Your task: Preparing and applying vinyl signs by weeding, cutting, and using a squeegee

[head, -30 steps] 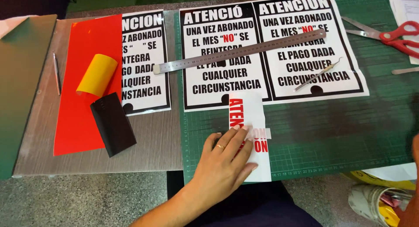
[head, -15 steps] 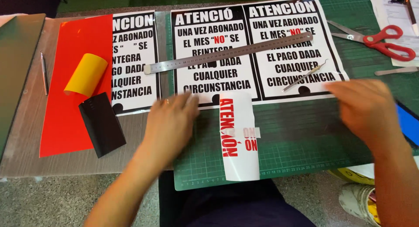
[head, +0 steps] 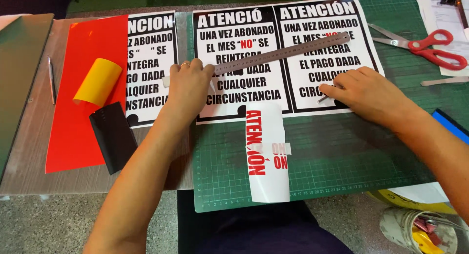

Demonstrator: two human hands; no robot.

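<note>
Hands lie on the printed sheets, one at each end of the work. The left hand [head: 188,85] rests flat, palm down and fingers loosely spread, with its fingertips on the near end of the steel ruler [head: 288,52]. It presses on the ruler and grips nothing. The ruler runs aslant across two black-and-white posters [head: 244,95], which lie side by side on the green mat [head: 342,156].

The right hand [head: 366,90] is on the right poster, fingers curled down over a slim metal tool [head: 322,98], possibly a craft knife. Only the tip shows, so I cannot tell whether the fingers have closed on it or merely cover it.

The step in hand looks like taking hold of ruler and tool. Any line made along the ruler would need it pinned firmly by the left hand and squared to the print, with the tool properly gripped.

Just below the posters a white strip [head: 266,156] with red letters lies on the mat, touching neither hand. A third poster lies to the left, partly under a red sheet [head: 83,92] that carries a yellow roll [head: 97,81] and a black piece [head: 113,136]. Red-handled scissors [head: 430,48] sit at the far right, well apart. The bench [head: 29,151] shows grey beside the red sheet.
</note>
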